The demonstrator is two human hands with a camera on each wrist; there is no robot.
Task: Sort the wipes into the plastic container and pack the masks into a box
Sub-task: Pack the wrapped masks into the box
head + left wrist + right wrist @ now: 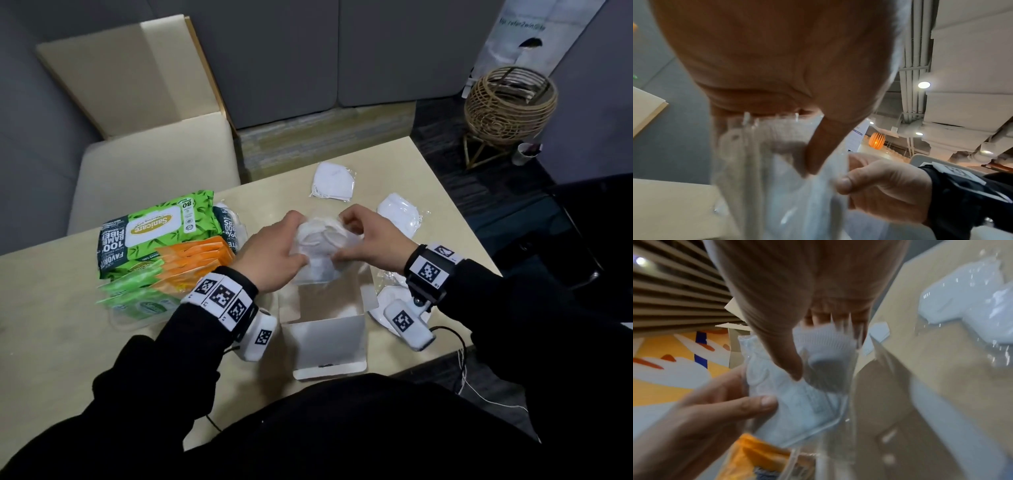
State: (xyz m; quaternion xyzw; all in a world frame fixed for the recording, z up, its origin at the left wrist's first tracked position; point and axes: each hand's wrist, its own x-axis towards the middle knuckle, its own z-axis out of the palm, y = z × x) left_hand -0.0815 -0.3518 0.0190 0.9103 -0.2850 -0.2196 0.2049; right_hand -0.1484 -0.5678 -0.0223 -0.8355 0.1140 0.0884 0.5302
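Both hands hold one wrapped white mask (318, 250) over the open white box (325, 329) near the table's front edge. My left hand (274, 253) grips the mask's left side and my right hand (366, 240) pinches its right side. In the left wrist view the mask's plastic wrap (764, 178) hangs below my left thumb, and the right hand (879, 186) pinches it. The right wrist view shows the mask (797, 399) between both thumbs. Loose wrapped masks lie at the back (332, 181), at the right (400, 212) and beside the box (387, 305).
A big green wipes pack (161, 233), orange wipe packs (195, 263) and small green packs (137, 291) sit in a clear plastic container (137, 318) at the left. A chair (154, 171) stands behind the table (51, 308); a wicker basket (510, 99) stands on the floor at the far right.
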